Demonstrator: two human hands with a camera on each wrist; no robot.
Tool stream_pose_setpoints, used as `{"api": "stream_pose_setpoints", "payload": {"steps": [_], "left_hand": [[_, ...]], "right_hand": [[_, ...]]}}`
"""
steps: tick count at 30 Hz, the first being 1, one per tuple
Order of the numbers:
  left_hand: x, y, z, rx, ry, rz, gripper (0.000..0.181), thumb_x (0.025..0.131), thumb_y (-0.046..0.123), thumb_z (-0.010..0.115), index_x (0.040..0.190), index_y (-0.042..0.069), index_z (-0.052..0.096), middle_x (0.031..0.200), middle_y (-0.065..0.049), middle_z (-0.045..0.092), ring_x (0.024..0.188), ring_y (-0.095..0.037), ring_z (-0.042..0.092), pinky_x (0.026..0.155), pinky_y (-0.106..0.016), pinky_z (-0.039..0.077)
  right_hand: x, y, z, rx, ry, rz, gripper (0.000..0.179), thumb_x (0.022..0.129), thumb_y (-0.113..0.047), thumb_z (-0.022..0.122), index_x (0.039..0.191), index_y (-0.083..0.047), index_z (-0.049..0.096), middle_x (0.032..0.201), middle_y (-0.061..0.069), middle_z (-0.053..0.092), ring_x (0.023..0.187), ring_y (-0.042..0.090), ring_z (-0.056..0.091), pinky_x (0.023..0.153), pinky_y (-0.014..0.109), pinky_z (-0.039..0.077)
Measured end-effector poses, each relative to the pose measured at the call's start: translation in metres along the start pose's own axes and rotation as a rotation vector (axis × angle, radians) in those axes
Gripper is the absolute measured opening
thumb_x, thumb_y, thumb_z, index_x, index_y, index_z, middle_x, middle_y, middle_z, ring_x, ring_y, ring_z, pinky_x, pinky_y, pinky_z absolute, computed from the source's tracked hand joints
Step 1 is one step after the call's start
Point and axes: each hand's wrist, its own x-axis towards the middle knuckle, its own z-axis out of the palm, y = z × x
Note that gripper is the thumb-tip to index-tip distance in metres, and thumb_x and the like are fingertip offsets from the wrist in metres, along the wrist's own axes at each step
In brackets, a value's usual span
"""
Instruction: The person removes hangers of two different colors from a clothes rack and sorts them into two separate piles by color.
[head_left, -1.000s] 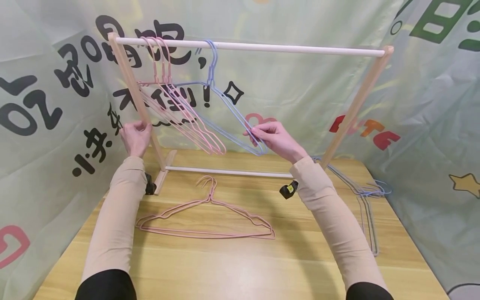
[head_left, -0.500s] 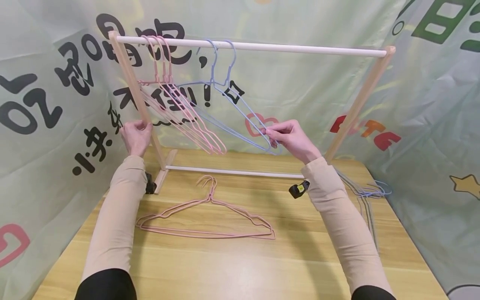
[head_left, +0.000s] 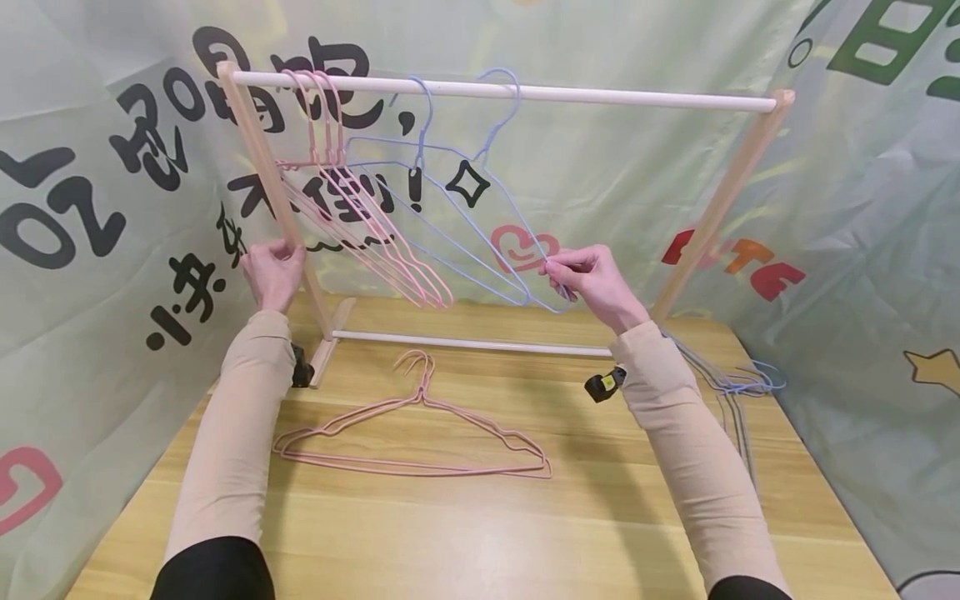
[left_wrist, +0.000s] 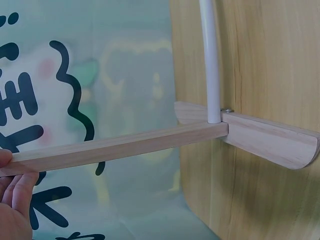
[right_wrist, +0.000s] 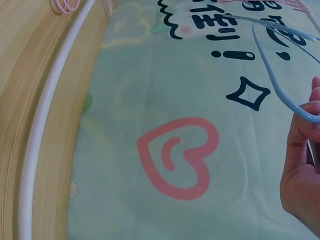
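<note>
My right hand (head_left: 596,283) pinches the lower right corner of a blue hanger (head_left: 491,140) between thumb and fingers. Its hook arches over the white top rail (head_left: 637,98), with the hook's top standing a little above the rail. A second blue hanger (head_left: 422,146) hangs just left of it, and their frames overlap in the head view. Farther left, several pink hangers (head_left: 327,142) hang close together. My left hand (head_left: 272,273) grips the rack's left wooden post (head_left: 258,150); the left wrist view shows fingers around that post (left_wrist: 120,146).
Pink hangers (head_left: 422,396) lie stacked on the wooden table (head_left: 450,533) before the rack. Grey and blue hangers (head_left: 750,385) lie at the right, partly behind the right sleeve. A lower white bar (head_left: 472,342) joins the rack's feet. Printed cloth (head_left: 862,208) hangs behind.
The right hand has moved right, drawing one blue hanger away from the other along the rail. That hanger's hook now sits higher and farther right. The left hand stays on the post.
</note>
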Motion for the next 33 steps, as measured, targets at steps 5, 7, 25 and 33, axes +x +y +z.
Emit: {"api": "stream_pose_setpoints", "payload": {"steps": [5,7,25,33], "left_hand": [[0.0,-0.001,0.0,-0.003,0.005,0.008,0.03,0.093,0.021,0.064,0.114,0.002,0.075,0.115,-0.021,0.073,0.114,-0.035,0.067,0.104,-0.042,0.047],[0.0,-0.001,0.0,-0.004,0.008,0.01,0.03,0.093,0.021,0.064,0.113,0.002,0.075,0.115,-0.021,0.074,0.113,-0.035,0.066,0.104,-0.043,0.046],[0.0,-0.001,0.001,-0.009,0.003,0.002,0.03,0.093,0.021,0.064,0.114,0.002,0.075,0.116,-0.021,0.073,0.114,-0.034,0.065,0.105,-0.043,0.046],[0.001,-0.002,0.001,-0.008,0.008,0.011,0.03,0.093,0.021,0.064,0.113,0.002,0.075,0.114,-0.021,0.074,0.113,-0.035,0.066,0.104,-0.042,0.047]], "right_hand": [[-0.003,0.002,-0.006,-0.015,0.002,-0.027,0.023,0.096,0.004,0.058,0.085,-0.001,0.077,0.064,-0.001,0.061,0.053,0.011,0.047,0.048,0.021,0.033],[-0.005,0.003,-0.008,-0.028,0.004,-0.03,0.023,0.096,0.003,0.058,0.085,-0.002,0.078,0.064,-0.001,0.061,0.053,0.011,0.048,0.048,0.021,0.034],[-0.019,0.009,-0.018,-0.032,0.063,-0.045,0.027,0.097,0.003,0.058,0.082,-0.008,0.078,0.066,-0.002,0.062,0.058,0.011,0.049,0.051,0.019,0.035],[-0.031,0.014,-0.026,-0.047,0.076,-0.035,0.023,0.098,-0.002,0.06,0.083,-0.01,0.077,0.069,-0.002,0.063,0.059,0.011,0.049,0.053,0.019,0.039]]}}
